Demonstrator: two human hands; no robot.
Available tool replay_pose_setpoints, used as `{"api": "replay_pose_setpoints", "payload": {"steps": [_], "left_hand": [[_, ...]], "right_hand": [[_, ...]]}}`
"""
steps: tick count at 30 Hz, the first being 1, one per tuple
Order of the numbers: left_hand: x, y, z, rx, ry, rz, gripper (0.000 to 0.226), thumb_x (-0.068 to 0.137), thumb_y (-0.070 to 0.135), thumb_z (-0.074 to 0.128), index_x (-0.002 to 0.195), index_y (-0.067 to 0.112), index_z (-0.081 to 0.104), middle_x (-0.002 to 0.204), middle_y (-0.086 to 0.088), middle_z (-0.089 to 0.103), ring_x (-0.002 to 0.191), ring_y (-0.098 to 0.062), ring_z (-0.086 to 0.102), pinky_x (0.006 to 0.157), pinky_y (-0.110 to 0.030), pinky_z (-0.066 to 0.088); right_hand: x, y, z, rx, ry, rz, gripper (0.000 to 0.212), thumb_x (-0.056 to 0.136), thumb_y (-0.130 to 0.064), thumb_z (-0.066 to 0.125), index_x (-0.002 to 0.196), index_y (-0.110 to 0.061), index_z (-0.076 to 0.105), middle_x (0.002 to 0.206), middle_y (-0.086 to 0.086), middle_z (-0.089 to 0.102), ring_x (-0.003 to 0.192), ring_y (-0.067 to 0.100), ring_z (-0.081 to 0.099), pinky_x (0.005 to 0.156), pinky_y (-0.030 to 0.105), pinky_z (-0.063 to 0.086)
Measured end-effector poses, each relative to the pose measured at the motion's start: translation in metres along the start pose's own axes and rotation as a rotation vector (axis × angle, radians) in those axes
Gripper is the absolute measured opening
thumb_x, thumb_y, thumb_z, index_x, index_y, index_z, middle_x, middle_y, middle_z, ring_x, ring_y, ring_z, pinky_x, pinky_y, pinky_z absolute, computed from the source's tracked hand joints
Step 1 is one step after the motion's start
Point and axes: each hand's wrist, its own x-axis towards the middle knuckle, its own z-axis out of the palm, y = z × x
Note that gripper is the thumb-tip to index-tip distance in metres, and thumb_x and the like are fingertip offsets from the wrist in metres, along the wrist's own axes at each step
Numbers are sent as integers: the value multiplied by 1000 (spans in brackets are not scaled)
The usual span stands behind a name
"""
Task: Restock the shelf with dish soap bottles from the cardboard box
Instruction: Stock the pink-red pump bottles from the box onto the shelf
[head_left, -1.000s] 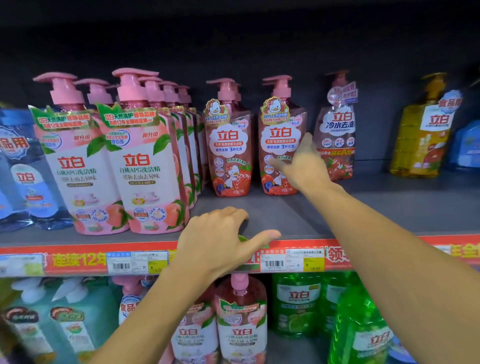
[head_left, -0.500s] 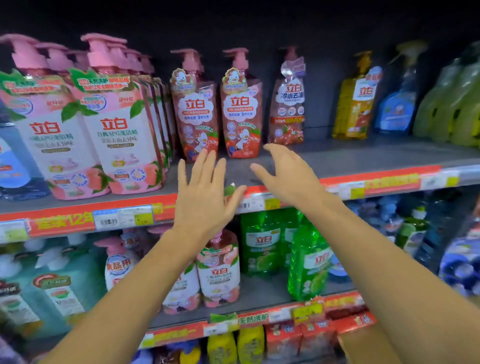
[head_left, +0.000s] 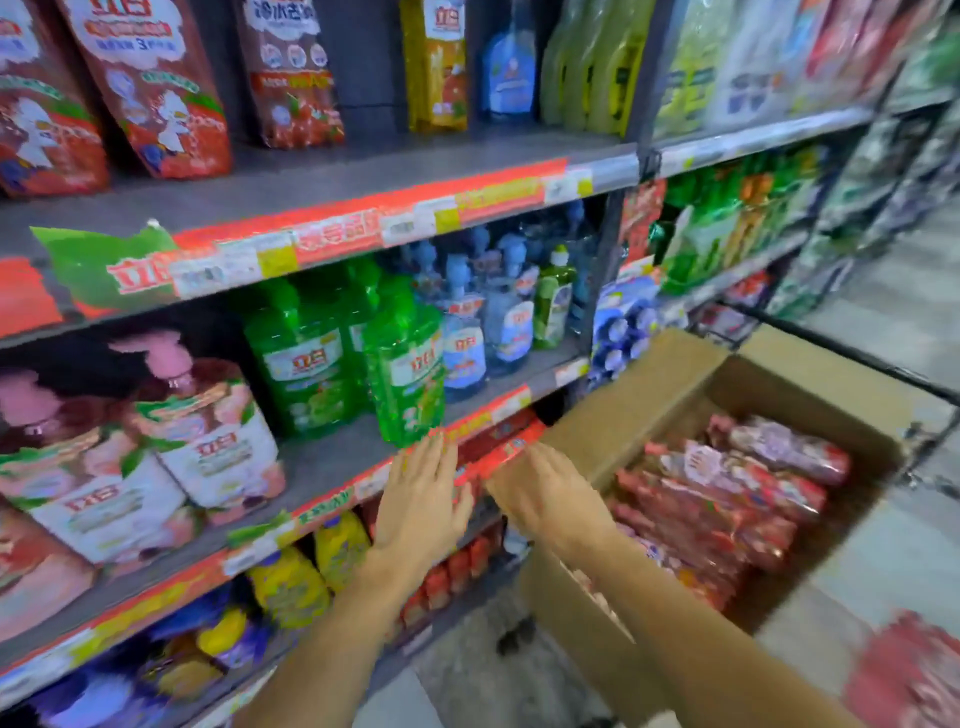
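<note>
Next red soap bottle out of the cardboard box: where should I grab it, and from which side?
Probably come straight down from above: the cardboard box is open on top and its walls block the sides. The red soap bottles lie flat, packed side by side, so wrap the body of an upper one across its width. Necks and pumps are too blurred to pick out.

Bare forearms, sleeveless, ringless hands (head_left: 421, 506)

"立白" on green bottle (head_left: 405, 374), shelf tag (head_left: 137, 270), rest blurred
</note>
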Motion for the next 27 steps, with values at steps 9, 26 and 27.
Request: {"api": "replay_pose_setpoints", "payload": {"steps": [9,26,27], "left_hand": [[21,135,84,6,-330,93,63,98,41,37,151,8,29,157,-12,32,147,-26,23,118,-43,20],[172,355,228,-48,-630,-124,69,98,43,39,152,3,24,159,-15,26,145,-29,26,116,-46,27],[175,359,234,-43,-655,-147,71,98,43,39,152,1,22,160,-16,24,146,-30,25,116,-47,27]], "right_hand": [[-63,141,11,-67,-229,408,53,99,-36,48,146,-12,39,149,12,42,138,32,39,111,41,37],[45,442,-69,-148,-382,377,58,100,-41,50,149,-13,35,151,9,38,138,29,37,110,42,36],[51,450,-69,-140,-403,380,61,99,-41,51,151,-13,33,153,10,36,139,30,37,112,43,37]]}}
